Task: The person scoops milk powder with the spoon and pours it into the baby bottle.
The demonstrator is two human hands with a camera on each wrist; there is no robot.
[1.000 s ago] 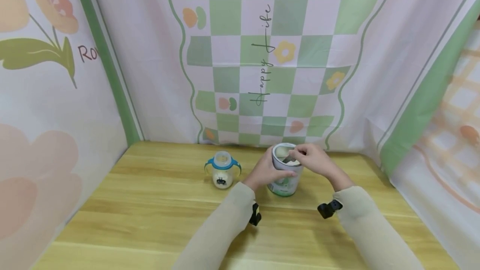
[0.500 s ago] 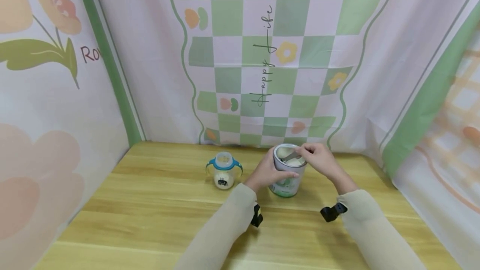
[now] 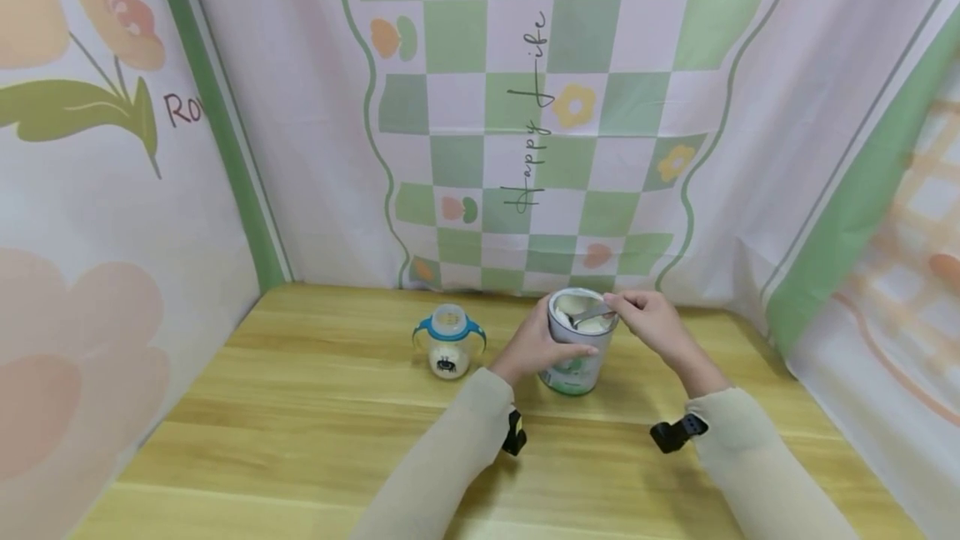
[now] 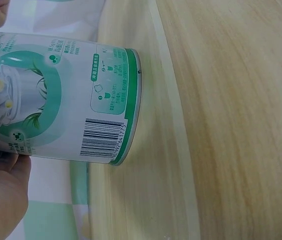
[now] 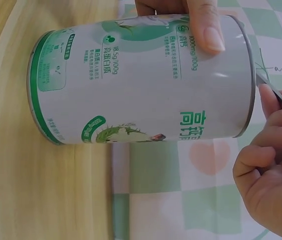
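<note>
A white and green milk powder can (image 3: 573, 367) stands upright on the table, its top open and pale powder inside. My left hand (image 3: 529, 347) grips its side, thumb across the front. Between the thumb and fingers of my right hand (image 3: 652, 325) is the handle of a metal spoon (image 3: 594, 314), its bowl inside the can's mouth. The right wrist view shows the spoon handle (image 5: 274, 89) leaning out past the rim, with the can's side (image 5: 145, 90) facing me. In the left wrist view the can (image 4: 76, 105) hides part of the left hand (image 4: 3, 197).
Left of the can stands a clear baby bottle (image 3: 448, 354) with blue handles, uncapped, holding pale contents. The wooden table (image 3: 285, 407) ends at a hanging curtain (image 3: 517, 148) printed with green checks. Small black cameras (image 3: 678, 433) sit on the wrists.
My right hand has drawn back slightly to the right, bringing the spoon from deeper in the can up to its rim. The left hand still grips the can; the bottle stays put.
</note>
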